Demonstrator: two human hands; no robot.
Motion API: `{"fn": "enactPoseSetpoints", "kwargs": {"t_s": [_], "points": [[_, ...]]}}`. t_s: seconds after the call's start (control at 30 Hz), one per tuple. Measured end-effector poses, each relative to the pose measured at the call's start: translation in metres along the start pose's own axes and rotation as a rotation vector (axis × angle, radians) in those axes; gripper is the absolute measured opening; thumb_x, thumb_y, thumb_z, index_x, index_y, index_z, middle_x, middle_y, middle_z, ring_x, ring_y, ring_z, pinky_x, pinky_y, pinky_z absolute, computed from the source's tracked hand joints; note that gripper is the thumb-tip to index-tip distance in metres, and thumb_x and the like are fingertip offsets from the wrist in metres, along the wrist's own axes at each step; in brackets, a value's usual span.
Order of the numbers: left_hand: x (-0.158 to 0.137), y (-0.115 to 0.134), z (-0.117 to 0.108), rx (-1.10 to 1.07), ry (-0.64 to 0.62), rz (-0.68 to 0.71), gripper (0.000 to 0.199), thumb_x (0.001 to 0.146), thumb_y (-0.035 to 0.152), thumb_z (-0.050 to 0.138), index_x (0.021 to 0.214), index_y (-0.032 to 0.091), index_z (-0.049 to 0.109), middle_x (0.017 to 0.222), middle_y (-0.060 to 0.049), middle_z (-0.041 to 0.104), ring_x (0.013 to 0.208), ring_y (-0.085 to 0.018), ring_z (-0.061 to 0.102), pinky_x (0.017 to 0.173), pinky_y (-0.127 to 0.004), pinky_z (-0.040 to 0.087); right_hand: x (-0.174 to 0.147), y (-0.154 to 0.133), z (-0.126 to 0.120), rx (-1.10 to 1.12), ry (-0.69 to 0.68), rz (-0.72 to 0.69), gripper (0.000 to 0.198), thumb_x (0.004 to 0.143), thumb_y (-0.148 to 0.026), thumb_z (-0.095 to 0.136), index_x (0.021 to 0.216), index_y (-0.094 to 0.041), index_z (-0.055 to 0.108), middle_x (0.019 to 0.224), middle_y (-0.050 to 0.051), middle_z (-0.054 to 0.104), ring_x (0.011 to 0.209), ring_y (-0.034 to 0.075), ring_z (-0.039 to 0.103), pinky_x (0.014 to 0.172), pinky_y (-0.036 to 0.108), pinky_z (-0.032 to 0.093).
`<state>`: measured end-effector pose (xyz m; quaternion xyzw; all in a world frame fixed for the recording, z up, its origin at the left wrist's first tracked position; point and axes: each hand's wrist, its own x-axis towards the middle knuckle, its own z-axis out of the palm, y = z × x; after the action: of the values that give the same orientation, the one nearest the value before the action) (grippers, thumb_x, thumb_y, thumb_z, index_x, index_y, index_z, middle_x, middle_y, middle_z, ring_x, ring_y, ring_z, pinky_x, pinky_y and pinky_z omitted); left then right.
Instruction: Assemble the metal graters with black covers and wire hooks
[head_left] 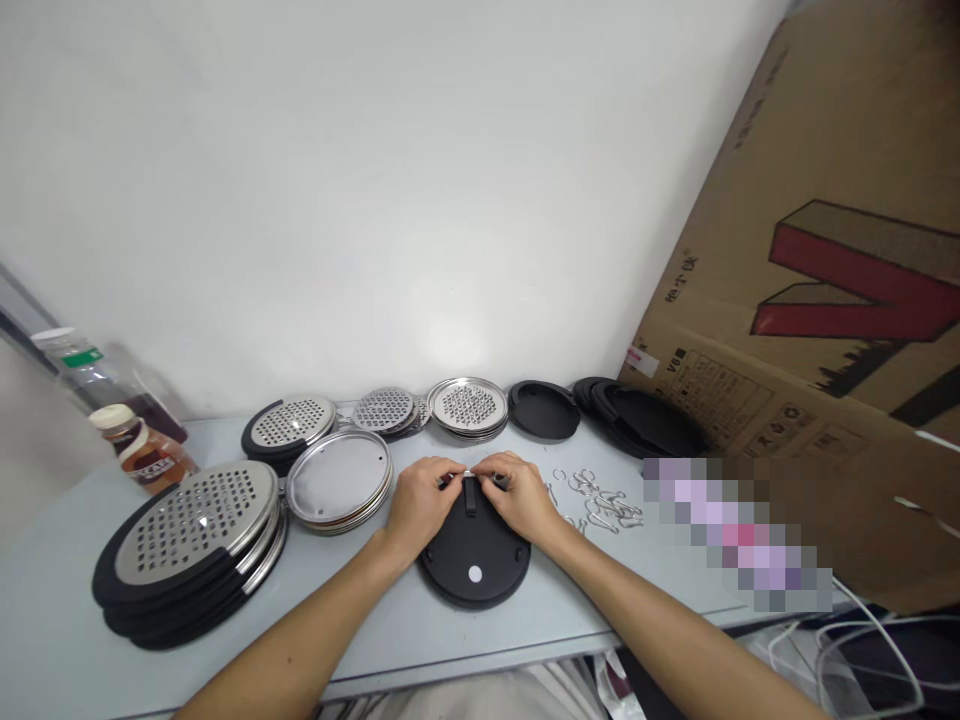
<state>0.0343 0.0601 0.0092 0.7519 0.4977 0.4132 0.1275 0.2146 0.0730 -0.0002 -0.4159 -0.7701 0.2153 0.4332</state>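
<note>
A round black plastic disc (474, 545) lies on the table in front of me, with a raised tab near its far edge and a white dot near its near edge. At the far edge my left hand (426, 502) is closed in a pinch beside the tab. My right hand (523, 498) pinches from the other side, its fingertips almost meeting the left ones. A small bright piece shows between the fingertips, too hidden to name. To the right of my right hand lie several loose bent wire clips (604, 508).
Stacked graters with black rims (199, 530) and a stack of plain metal discs (339, 480) stand left. Along the wall are perforated metal discs (469, 405) and black round parts (544, 410). Two bottles (146, 450) stand far left; a large cardboard box (750, 400) leans right.
</note>
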Motion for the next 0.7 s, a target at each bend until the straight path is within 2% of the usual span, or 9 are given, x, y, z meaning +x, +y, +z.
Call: {"fn": "enactPoseSetpoints", "kwargs": {"t_s": [0.37, 0.7], "points": [[-0.0015, -0.0008, -0.0007, 0.032, -0.02, 0.026, 0.019, 0.083, 0.011, 0.062, 0.091, 0.023, 0.075, 0.089, -0.003, 0.076, 0.083, -0.02, 0.069, 0.077, -0.032, 0.052, -0.0004, 0.0006, 0.0025, -0.026, -0.046, -0.038, 0.037, 0.078, -0.001, 0.054, 0.096, -0.025, 0.076, 0.089, 0.005, 0.071, 0.09, 0.021, 0.061, 0.085, 0.037, 0.048], [-0.0037, -0.0001, -0.0062, 0.063, -0.035, 0.063, 0.02, 0.084, 0.009, 0.062, 0.093, 0.021, 0.075, 0.091, -0.005, 0.076, 0.084, -0.021, 0.069, 0.081, -0.035, 0.052, 0.0004, -0.0018, 0.0034, -0.036, -0.035, -0.036, 0.037, 0.076, 0.001, 0.055, 0.094, -0.024, 0.077, 0.089, 0.005, 0.071, 0.09, 0.021, 0.06, 0.085, 0.037, 0.048]]}}
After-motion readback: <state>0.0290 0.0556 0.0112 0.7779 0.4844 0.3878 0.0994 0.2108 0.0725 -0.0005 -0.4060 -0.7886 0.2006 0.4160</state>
